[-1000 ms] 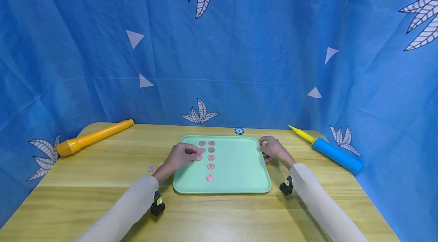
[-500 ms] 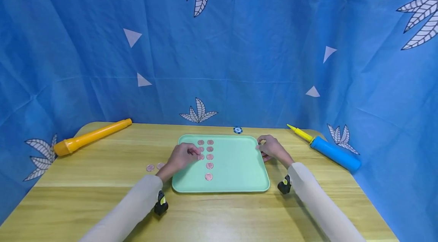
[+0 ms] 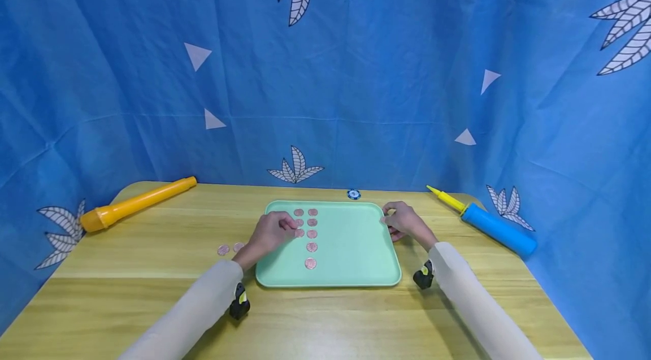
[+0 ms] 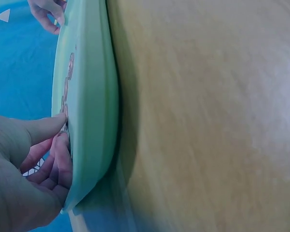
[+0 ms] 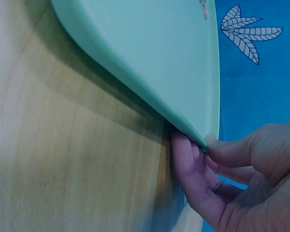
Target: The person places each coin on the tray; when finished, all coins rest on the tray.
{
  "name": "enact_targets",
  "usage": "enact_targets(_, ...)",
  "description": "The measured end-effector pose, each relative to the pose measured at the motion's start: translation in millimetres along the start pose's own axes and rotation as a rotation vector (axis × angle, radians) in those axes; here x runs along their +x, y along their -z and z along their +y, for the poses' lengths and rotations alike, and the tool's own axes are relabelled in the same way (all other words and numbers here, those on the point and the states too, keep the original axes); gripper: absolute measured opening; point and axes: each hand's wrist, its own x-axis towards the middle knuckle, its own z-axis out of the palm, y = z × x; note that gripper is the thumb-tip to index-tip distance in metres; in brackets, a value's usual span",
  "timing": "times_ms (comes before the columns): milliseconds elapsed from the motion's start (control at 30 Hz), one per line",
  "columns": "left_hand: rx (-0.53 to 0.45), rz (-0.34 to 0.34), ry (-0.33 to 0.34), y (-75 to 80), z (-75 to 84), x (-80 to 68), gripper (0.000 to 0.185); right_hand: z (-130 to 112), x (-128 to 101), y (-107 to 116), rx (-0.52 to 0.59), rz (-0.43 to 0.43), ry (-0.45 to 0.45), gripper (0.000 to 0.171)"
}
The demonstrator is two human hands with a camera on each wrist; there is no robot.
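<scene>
right hand, fingers gripping green tray rim

Head view looks down over the tray — wrist views close at its edges

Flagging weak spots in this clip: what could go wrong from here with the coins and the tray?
1. The left hand sets a coin down right against the coins already in rows; a stray finger could knock them out of line.
2. The right hand grips only the tray rim at one edge; a tug could tilt or shift it and slide the coins.
3. Two spare coins lie beside the left sleeve, which might sweep them away.
</scene>
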Motion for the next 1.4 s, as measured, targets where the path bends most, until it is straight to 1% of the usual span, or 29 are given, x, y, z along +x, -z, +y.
enact_targets(167,-0.011,-0.019,0.007,2.3,1.5,-0.6,0.007,1,1,1,0.010,-0.010,-0.002,0.014)
enact_targets(367,-0.035,-0.032,0.014,6.1,1.0,-2.0,0.005,1,1,0,0.023,-0.001,-0.011,0.012)
enact_targets(433,-0.049,-0.033,-0.007,7.8,-1.7,-1.8,0.004,1,1,0,0.020,-0.004,-0.008,0.012)
enact_targets(500,-0.062,-0.032,-0.046,10.8,-5.3,-1.1,0.001,1,1,-1,0.024,-0.008,-0.004,0.012)
enact_targets(600,-0.082,-0.037,-0.103,16.0,-9.7,0.6,0.003,1,0,-1,0.029,-0.012,-0.003,0.013)
enact_targets(667,-0.092,-0.039,-0.120,18.6,-11.1,1.6,0.003,1,0,0,0.031,-0.009,-0.004,0.013)
enact_targets(833,-0.124,-0.033,-0.131,24.6,-13.3,1.8,0.006,1,-1,2,0.038,-0.014,-0.001,0.013)
enact_targets(1033,-0.113,-0.031,-0.181,40.6,-16.4,0.3,0.011,2,-1,1,0.039,-0.011,0.012,0.014)
enact_targets(1100,-0.111,-0.030,-0.179,47.1,-17.9,-0.8,0.013,2,-1,1,0.040,-0.007,0.017,0.013)
enact_targets(1267,-0.109,-0.033,-0.119,64.9,-24.4,-5.3,0.020,2,-2,0,0.047,-0.003,0.020,0.014)
enact_targets(1400,-0.103,-0.049,-0.109,78.6,-32.3,-9.1,0.024,2,-2,-1,0.040,0.000,0.013,0.015)
